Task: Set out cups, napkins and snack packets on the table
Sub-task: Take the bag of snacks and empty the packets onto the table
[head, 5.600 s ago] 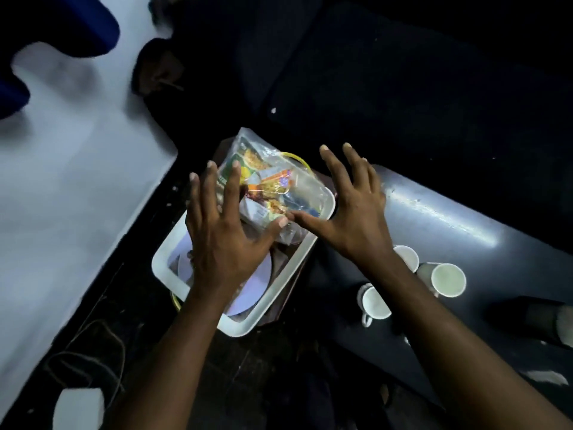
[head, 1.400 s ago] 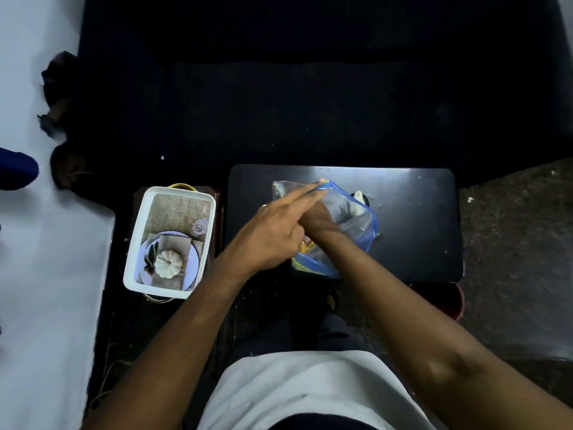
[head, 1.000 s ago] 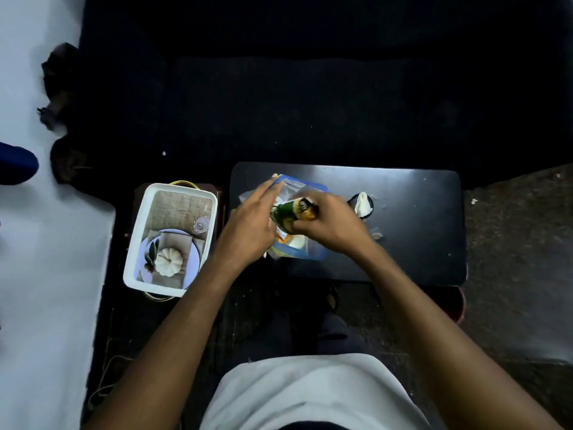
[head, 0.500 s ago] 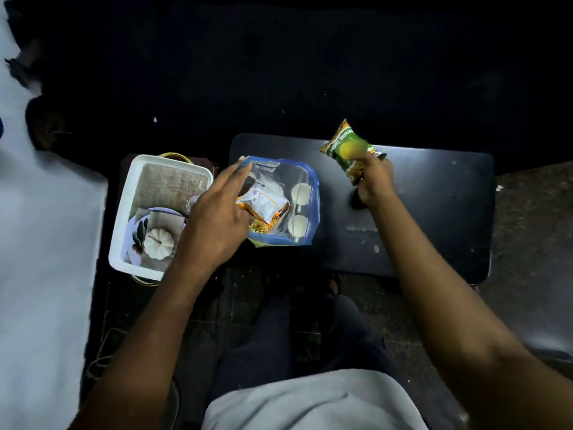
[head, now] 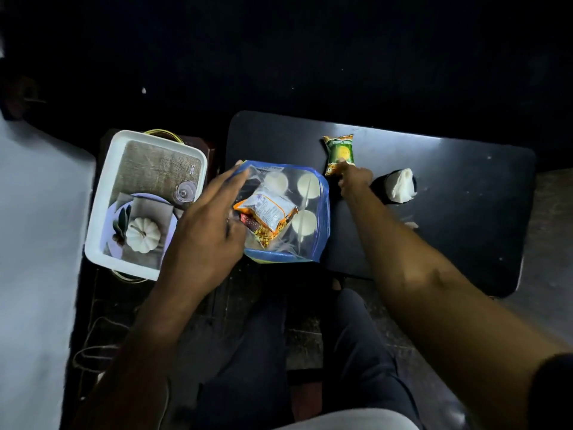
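A clear blue-edged plastic bag lies on the left end of the black table. Inside it are an orange-and-white snack packet and other packets. Three white cups show through the plastic. My left hand grips the bag's left edge. A green snack packet lies flat on the table behind the bag. My right hand pinches the packet's near end. White napkins stand in a dark holder to the right of that hand.
A white tub sits on a stand left of the table, holding a plate, burlap cloth, a small white pumpkin and a glass. A dark sofa fills the background. My legs are below the table's near edge.
My right hand has lowered the green packet from the air onto the table. The left hand stays at the bag. Earlier the bag was lifted out of the white tub onto the table.
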